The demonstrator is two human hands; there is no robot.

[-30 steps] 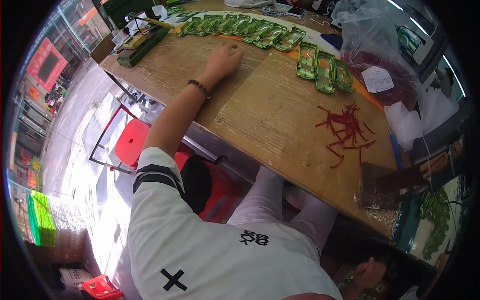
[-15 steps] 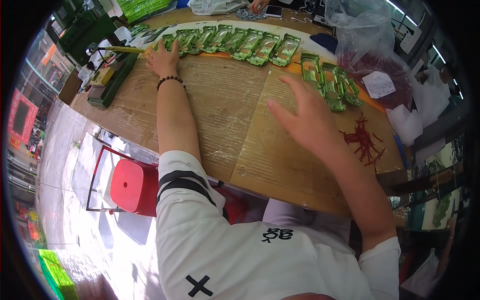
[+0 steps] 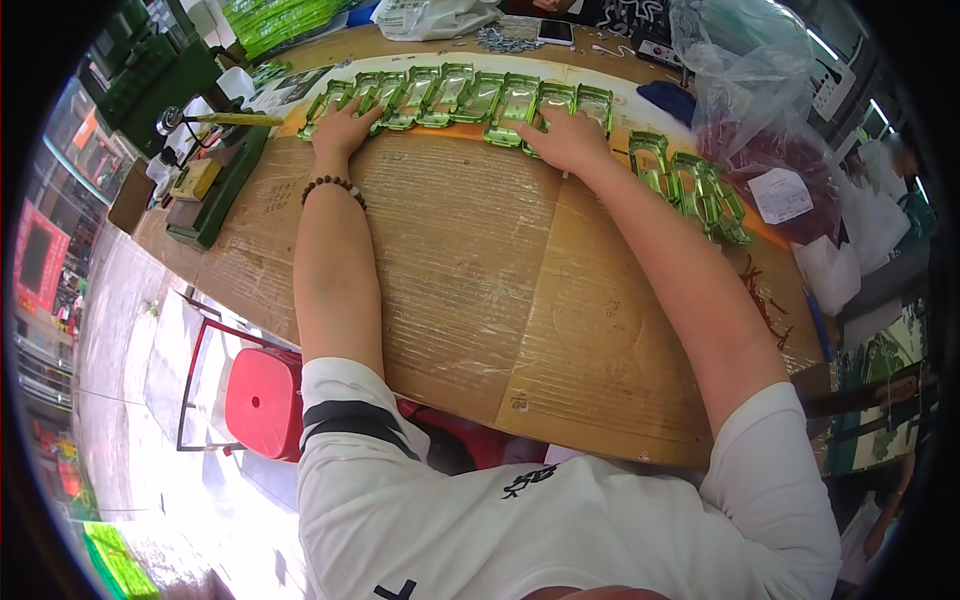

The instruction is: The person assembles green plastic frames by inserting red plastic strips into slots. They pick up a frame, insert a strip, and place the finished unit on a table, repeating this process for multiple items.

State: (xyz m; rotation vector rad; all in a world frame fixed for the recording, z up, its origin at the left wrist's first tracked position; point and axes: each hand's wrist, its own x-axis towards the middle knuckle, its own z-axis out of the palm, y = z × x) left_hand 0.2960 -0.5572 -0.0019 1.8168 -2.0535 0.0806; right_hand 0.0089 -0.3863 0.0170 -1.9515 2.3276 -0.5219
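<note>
A row of shiny green plastic frames [image 3: 431, 97], each with an open middle, runs side by side along the far part of the table. My left hand [image 3: 345, 128], with a dark bead bracelet on its wrist, rests on the row's left end, its fingers spread over the frames there. Near the right end my right hand [image 3: 570, 138] lies against the frames' near edges, thumb stretched left and fingers reaching over them. Its fingertips are partly hidden among the green parts. Farther right, several more green frames [image 3: 708, 197] lie in a separate overlapping group.
A dark green press [image 3: 160, 75] stands at the left on the cardboard-covered table [image 3: 450, 240]. Red strips [image 3: 765, 305] lie at the right, near a clear plastic bag [image 3: 740, 80]. A phone [image 3: 555, 32] and small metal parts lie at the back. A red stool [image 3: 262, 400] stands lower left.
My right hand has moved from over the right of the table, forward and left, onto the row. The left hand stays at the row's left end. The whole view has shifted slightly.
</note>
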